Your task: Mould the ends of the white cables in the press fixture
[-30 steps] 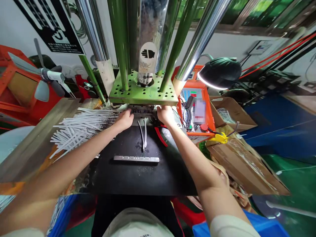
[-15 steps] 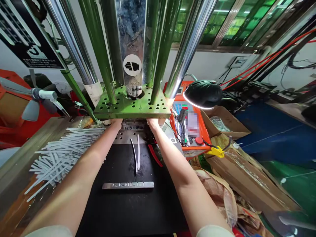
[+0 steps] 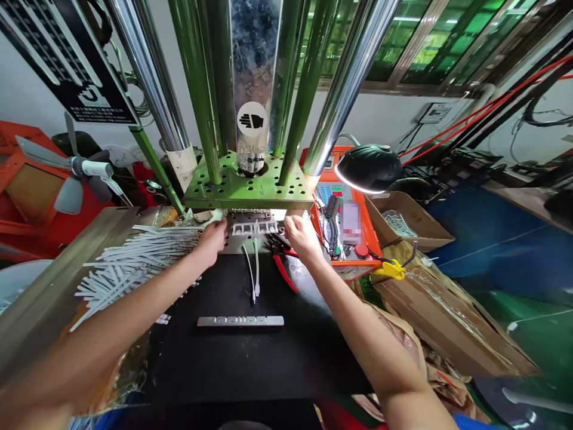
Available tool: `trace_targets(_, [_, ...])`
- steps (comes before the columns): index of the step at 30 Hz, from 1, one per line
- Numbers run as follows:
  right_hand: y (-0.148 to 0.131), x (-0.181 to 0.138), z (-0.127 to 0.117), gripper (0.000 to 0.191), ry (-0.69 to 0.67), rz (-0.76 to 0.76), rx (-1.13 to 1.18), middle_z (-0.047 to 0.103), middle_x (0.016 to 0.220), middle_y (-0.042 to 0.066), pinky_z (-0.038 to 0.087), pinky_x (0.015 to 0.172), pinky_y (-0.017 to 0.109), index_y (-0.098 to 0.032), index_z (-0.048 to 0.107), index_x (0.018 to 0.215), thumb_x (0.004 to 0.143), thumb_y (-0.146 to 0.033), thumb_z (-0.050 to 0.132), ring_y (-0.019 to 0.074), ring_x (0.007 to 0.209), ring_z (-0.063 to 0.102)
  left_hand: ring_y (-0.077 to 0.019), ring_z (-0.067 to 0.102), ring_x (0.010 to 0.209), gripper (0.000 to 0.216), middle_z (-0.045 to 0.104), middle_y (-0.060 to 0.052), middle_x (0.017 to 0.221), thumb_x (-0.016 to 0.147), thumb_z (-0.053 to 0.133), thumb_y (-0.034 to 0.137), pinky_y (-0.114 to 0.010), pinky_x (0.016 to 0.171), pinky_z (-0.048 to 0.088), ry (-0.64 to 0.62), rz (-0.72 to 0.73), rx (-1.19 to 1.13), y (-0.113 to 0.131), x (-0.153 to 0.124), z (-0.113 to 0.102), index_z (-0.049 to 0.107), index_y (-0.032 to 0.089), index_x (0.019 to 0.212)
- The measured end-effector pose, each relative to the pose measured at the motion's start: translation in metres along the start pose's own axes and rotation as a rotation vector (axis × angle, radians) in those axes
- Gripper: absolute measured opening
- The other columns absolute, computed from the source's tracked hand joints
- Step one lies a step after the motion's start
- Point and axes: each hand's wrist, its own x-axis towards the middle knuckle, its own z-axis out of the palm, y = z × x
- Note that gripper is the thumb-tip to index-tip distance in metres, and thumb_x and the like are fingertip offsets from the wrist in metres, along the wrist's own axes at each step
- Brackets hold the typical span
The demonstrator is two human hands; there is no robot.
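Note:
My left hand (image 3: 213,240) is closed at the left end of a white molded plastic strip (image 3: 255,227) with short rungs. At its other end my right hand (image 3: 302,236) is curled shut, thumb uppermost. The strip lies level between the hands, just in front of the green press plate (image 3: 250,194); its exact grip points are hard to make out. Below it, two thin white cable ties (image 3: 256,275) rest on the black table (image 3: 250,364). Red-handled pliers (image 3: 285,272) lie beside them, under my right wrist. Nearer me lies a notched metal bar (image 3: 240,321).
A heap of white cable ties (image 3: 134,260) covers the left side. Steel columns (image 3: 342,89) flank the press. On the right stand a lit black lamp (image 3: 369,168), an orange control box (image 3: 351,266) with a red button, and cardboard boxes (image 3: 447,310). A small fan (image 3: 85,170) is at left.
Both hands have come out from beneath the press plate towards me. The white molded strip now shows between them. The view has shifted slightly.

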Motion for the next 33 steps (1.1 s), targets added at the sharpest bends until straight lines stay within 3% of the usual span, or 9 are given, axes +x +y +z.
trace_targets(3, [0.01, -0.071, -0.026, 0.049, -0.159, 0.101, 0.261, 0.054, 0.053, 0.0, 0.04, 0.053, 0.027, -0.023, 0.044, 0.057, 0.098, -0.047, 0.032, 0.0161, 0.053, 0.052, -0.0078, 0.037, 0.049, 0.02, 0.043, 0.006, 0.06, 0.084, 0.066, 0.036, -0.02, 0.046, 0.025, -0.165, 0.022, 0.161, -0.019, -0.074, -0.026, 0.059, 0.017, 0.086])
trace_targets(5, [0.015, -0.118, -0.036, 0.051, -0.254, 0.133, 0.335, 0.051, 0.051, 0.0, 0.037, 0.052, 0.028, -0.024, 0.041, 0.055, 0.098, -0.05, 0.036, 0.0162, 0.051, 0.05, -0.0112, 0.047, 0.057, 0.02, 0.052, 0.004, 0.065, 0.088, 0.061, 0.04, -0.023, 0.054, 0.034, -0.315, 0.206, 0.494, -0.035, -0.119, -0.042, 0.062, 0.021, 0.094])
trace_targets(10, [0.015, -0.2, -0.035, 0.044, -0.215, -0.028, 0.101, 0.06, 0.062, 0.003, 0.04, 0.059, 0.033, -0.024, 0.055, 0.062, 0.099, -0.044, 0.042, 0.0196, 0.06, 0.055, -0.0164, 0.056, 0.058, 0.028, 0.06, 0.001, 0.069, 0.099, 0.039, 0.045, -0.027, 0.058, 0.042, -0.312, 0.468, 0.781, -0.083, -0.181, -0.062, 0.058, 0.024, 0.099])
trace_targets(15, [-0.008, -0.219, -0.016, 0.019, -0.18, -0.267, 0.203, 0.069, 0.11, 0.008, 0.047, 0.087, 0.039, -0.029, 0.065, 0.108, 0.097, -0.041, 0.056, 0.0232, 0.101, 0.063, -0.0198, 0.066, 0.079, 0.028, 0.066, -0.005, 0.09, 0.101, 0.04, 0.043, -0.029, 0.069, 0.049, -0.254, 0.596, 0.857, -0.112, -0.189, -0.061, 0.06, 0.024, 0.103])
trace_targets(19, [-0.025, -0.214, 0.008, 0.016, -0.297, -0.326, 0.118, 0.071, 0.092, 0.004, 0.044, 0.082, 0.038, -0.026, 0.066, 0.092, 0.087, -0.04, 0.072, 0.0221, 0.089, 0.063, -0.0206, 0.065, 0.085, 0.028, 0.063, -0.006, 0.093, 0.101, 0.039, 0.04, -0.03, 0.074, 0.051, -0.235, 0.664, 0.918, -0.119, -0.187, -0.06, 0.062, 0.024, 0.103])
trace_targets(21, [-0.028, -0.212, 0.017, 0.015, -0.226, -0.273, 0.129, 0.069, 0.078, 0.002, 0.043, 0.076, 0.035, -0.024, 0.063, 0.08, 0.091, -0.033, 0.067, 0.0196, 0.078, 0.062, -0.0212, 0.065, 0.09, 0.026, 0.063, -0.006, 0.096, 0.101, 0.04, 0.036, -0.031, 0.078, 0.051, -0.239, 0.688, 0.937, -0.122, -0.187, -0.06, 0.062, 0.024, 0.106])
trace_targets(24, [-0.028, -0.21, 0.018, 0.015, -0.025, -0.171, 0.292, 0.068, 0.079, 0.003, 0.047, 0.07, 0.033, -0.025, 0.062, 0.085, 0.097, -0.029, 0.054, 0.0191, 0.074, 0.062, -0.0215, 0.064, 0.092, 0.024, 0.063, -0.006, 0.099, 0.101, 0.043, 0.033, -0.032, 0.08, 0.052, -0.237, 0.686, 0.957, -0.125, -0.187, -0.061, 0.062, 0.024, 0.112])
trace_targets(28, [-0.033, -0.21, -0.004, 0.016, -0.062, -0.345, 0.247, 0.07, 0.096, 0.006, 0.05, 0.077, 0.036, -0.028, 0.064, 0.105, 0.099, -0.03, 0.049, 0.021, 0.086, 0.064, -0.0204, 0.065, 0.094, 0.026, 0.063, -0.007, 0.104, 0.099, 0.049, 0.034, -0.03, 0.084, 0.053, -0.236, 0.688, 0.909, -0.108, -0.186, -0.065, 0.062, 0.023, 0.119])
trace_targets(33, [-0.044, -0.21, -0.031, 0.019, -0.23, -0.543, 0.001, 0.07, 0.097, 0.007, 0.045, 0.077, 0.038, -0.027, 0.063, 0.113, 0.1, -0.031, 0.05, 0.0209, 0.084, 0.06, -0.0156, 0.065, 0.095, 0.031, 0.067, -0.004, 0.105, 0.103, 0.041, 0.028, -0.026, 0.085, 0.05, -0.232, 0.835, 0.844, -0.056, -0.181, -0.063, 0.059, 0.026, 0.128])
